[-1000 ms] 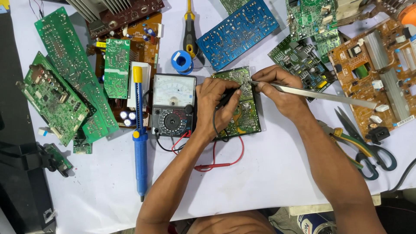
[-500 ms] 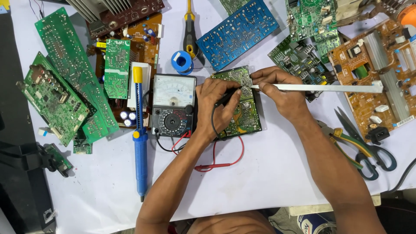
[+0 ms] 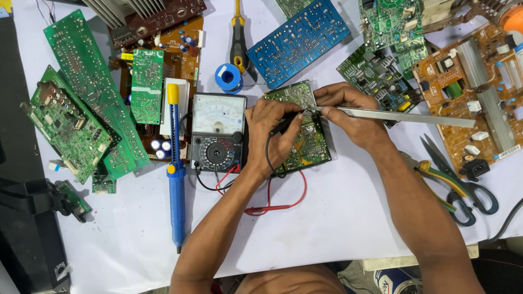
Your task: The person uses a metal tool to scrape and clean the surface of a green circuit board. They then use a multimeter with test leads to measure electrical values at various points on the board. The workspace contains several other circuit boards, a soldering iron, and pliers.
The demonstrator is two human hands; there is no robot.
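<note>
Your left hand (image 3: 272, 136) pins the green circuit board (image 3: 310, 144), pinching a black probe (image 3: 286, 124); your right hand (image 3: 348, 114) grips long steel tweezers (image 3: 403, 116) to reach its solder points

White-covered table (image 3: 338, 239), evenly lit

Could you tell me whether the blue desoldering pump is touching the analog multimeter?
Apart. The head view shows the blue desoldering pump lying left of the analog multimeter, with a strip of white table cover between them.
</note>
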